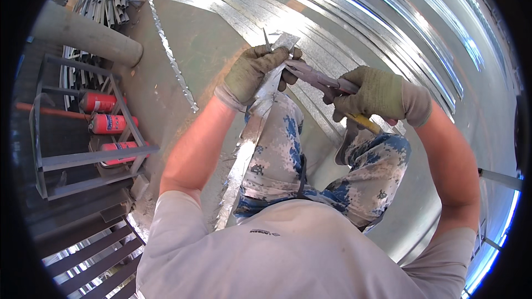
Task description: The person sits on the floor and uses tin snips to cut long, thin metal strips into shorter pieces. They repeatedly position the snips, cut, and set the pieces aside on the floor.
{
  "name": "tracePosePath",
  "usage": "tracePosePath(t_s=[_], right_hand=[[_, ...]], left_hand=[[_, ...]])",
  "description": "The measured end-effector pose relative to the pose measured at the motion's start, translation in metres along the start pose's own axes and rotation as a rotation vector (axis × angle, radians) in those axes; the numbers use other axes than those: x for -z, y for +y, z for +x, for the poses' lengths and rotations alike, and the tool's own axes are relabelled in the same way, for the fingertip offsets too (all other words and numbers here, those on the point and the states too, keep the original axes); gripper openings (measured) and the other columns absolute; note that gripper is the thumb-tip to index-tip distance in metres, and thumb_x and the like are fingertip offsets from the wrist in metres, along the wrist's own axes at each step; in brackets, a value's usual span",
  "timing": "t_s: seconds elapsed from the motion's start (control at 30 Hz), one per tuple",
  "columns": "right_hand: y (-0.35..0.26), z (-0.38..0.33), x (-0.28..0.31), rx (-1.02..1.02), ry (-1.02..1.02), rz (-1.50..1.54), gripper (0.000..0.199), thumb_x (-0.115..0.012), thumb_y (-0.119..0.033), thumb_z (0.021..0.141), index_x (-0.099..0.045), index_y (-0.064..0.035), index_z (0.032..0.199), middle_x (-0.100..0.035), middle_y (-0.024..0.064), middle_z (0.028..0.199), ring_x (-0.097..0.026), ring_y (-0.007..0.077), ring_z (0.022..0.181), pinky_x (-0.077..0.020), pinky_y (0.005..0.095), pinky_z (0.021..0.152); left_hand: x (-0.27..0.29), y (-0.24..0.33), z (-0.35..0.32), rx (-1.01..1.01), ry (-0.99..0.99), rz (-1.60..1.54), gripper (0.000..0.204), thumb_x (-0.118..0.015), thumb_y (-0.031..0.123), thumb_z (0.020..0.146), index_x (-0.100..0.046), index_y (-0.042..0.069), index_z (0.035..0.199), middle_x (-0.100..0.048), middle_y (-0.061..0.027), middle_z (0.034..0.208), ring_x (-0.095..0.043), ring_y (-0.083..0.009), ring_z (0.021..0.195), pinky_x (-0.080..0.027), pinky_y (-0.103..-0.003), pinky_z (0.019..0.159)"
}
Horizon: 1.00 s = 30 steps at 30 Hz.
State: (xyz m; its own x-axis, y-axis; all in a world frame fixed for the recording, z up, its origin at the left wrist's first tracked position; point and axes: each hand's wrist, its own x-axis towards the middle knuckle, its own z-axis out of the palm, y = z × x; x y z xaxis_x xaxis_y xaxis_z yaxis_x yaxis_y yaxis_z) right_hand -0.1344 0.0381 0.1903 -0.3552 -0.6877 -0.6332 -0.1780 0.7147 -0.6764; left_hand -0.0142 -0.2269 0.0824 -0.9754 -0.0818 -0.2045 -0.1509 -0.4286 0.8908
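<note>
In an olive work glove, my left hand (259, 71) grips a shiny sheet-metal strip (242, 161) near its far end. The strip runs back past my left knee, and its edges look notched and jagged. My gloved right hand (372, 93) is closed round the handles of a pair of tin snips (317, 77); one handle shows a yellow grip. The snips' jaws meet the strip's edge beside my left fingers. Whether the blades are apart is too small to tell. A pointed sliver of metal stands up by my left thumb.
Long flat metal strips (332, 50) lie across the floor ahead and to the right. A narrow jagged strip (166, 50) lies on the left. Beyond it are red fire extinguishers (111, 123) in a metal frame (94, 159), a thick pipe (88, 37) and a scrap pile (108, 3).
</note>
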Motion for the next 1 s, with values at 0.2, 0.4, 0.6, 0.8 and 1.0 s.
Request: tracePosePath(t_s=[0.2, 0.4, 0.6, 0.8, 1.0], right_hand=[[0.022, -0.017, -0.004, 0.023, -0.005, 0.244, 0.035, -0.088, -0.02, 0.098, -0.081, 0.0033, 0.124, -0.083, 0.0096, 0.097, -0.08, 0.0157, 0.086, -0.0649, 0.0323, 0.078], [0.03, -0.021, -0.014, 0.074, 0.051, 0.382, 0.041, -0.091, -0.023, 0.098, -0.08, 0.0026, 0.128, -0.081, 0.0079, 0.1, -0.078, 0.013, 0.09, -0.0629, 0.0298, 0.083], [0.029, -0.02, -0.028, 0.133, 0.151, 0.408, 0.041, -0.088, -0.026, 0.102, -0.081, 0.0007, 0.133, -0.083, 0.0071, 0.105, -0.076, 0.0122, 0.097, -0.0612, 0.0314, 0.089], [0.019, -0.023, -0.026, 0.182, 0.176, 0.352, 0.043, -0.087, -0.027, 0.105, -0.08, 0.0018, 0.135, -0.085, 0.0109, 0.118, -0.078, 0.0159, 0.104, -0.0616, 0.0327, 0.099], [0.033, -0.014, -0.057, 0.162, 0.165, 0.609, 0.045, -0.081, -0.023, 0.109, -0.072, 0.003, 0.145, -0.083, 0.0155, 0.12, -0.082, 0.0222, 0.107, -0.0665, 0.0363, 0.097]], left_hand=[[0.005, 0.001, -0.005, -0.035, -0.032, -0.002, 0.04, -0.074, 0.033, 0.114, -0.076, -0.003, 0.131, -0.081, -0.0119, 0.107, -0.076, -0.0175, 0.085, -0.06, -0.033, 0.075], [0.002, 0.0, -0.012, -0.036, -0.078, -0.092, 0.045, -0.077, 0.033, 0.111, -0.072, -0.003, 0.137, -0.077, -0.0101, 0.109, -0.072, -0.019, 0.091, -0.059, -0.035, 0.081], [0.007, 0.0, -0.016, -0.037, -0.179, -0.167, 0.046, -0.079, 0.031, 0.109, -0.07, -0.003, 0.138, -0.073, -0.0083, 0.113, -0.068, -0.0188, 0.094, -0.056, -0.035, 0.083], [0.009, 0.001, -0.021, -0.076, -0.185, -0.186, 0.042, -0.078, 0.026, 0.11, -0.071, -0.004, 0.139, -0.074, -0.01, 0.109, -0.071, -0.0209, 0.092, -0.058, -0.037, 0.081], [0.002, 0.02, -0.035, -0.043, -0.128, -0.169, 0.038, -0.077, 0.02, 0.111, -0.072, -0.005, 0.138, -0.076, -0.0128, 0.108, -0.073, -0.0202, 0.084, -0.059, -0.033, 0.069]])
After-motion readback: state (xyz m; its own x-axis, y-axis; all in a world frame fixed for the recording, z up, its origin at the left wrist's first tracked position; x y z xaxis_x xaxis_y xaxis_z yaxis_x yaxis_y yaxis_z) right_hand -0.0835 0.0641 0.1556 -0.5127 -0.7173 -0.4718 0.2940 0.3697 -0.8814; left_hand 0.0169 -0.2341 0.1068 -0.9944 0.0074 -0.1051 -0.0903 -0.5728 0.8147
